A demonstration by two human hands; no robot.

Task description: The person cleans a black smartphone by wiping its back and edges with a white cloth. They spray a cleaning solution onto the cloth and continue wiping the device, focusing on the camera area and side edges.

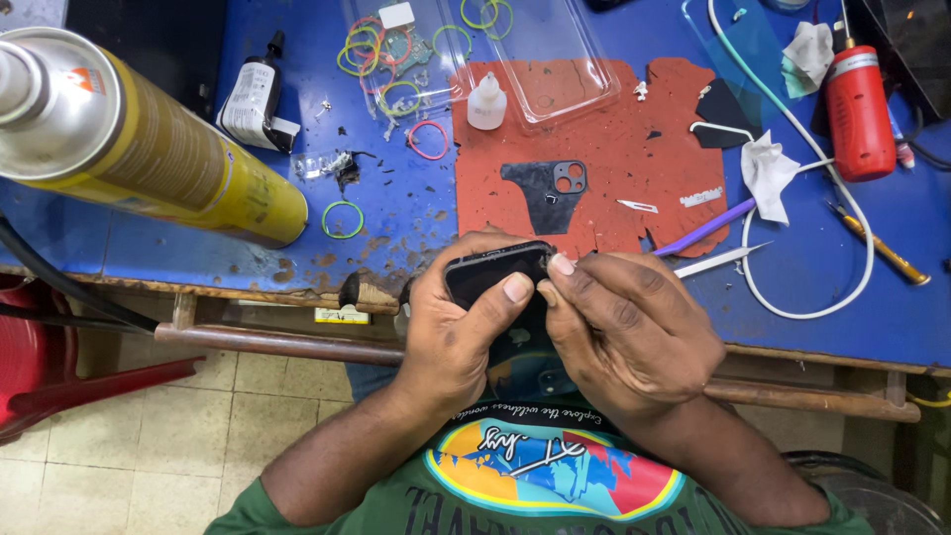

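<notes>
From the head camera we are seeing our left hand (458, 332) gripping a dark phone (492, 272) at the near edge of the desk (416, 213), thumb pressed across its face. Our right hand (626, 332) is closing in beside it, fingers curled together and its thumb and forefinger pinching at the phone's right end; whether they are holding a small tool there, we cannot tell.

Just beyond the hands a red mat (634, 149) is lying on the desk, carrying a black phone back panel (547, 193) with a camera cutout, a small blade (636, 206) and a white dropper bottle (486, 102) at its far left corner. A purple-handled tool (705, 228) and metal tweezers (721, 260) are resting near our right hand, with nothing standing between them and it. A white cable (860, 263) is looping over the right side, past a crumpled tissue (768, 170) and a red torch canister (859, 114). A yellow screwdriver (882, 248) is lying further right.

To the left, coloured rubber bands (343, 220) are lying scattered, some in a clear plastic tray (555, 59). A black-and-white glue bottle (253, 104) is lying tilted, and a large yellow spray can (149, 149) is looming close to the camera.

The desk is blue, chipped and stained along its front edge. Below it, pale floor tiles (149, 446) and a red plastic stool (40, 367) are showing.
</notes>
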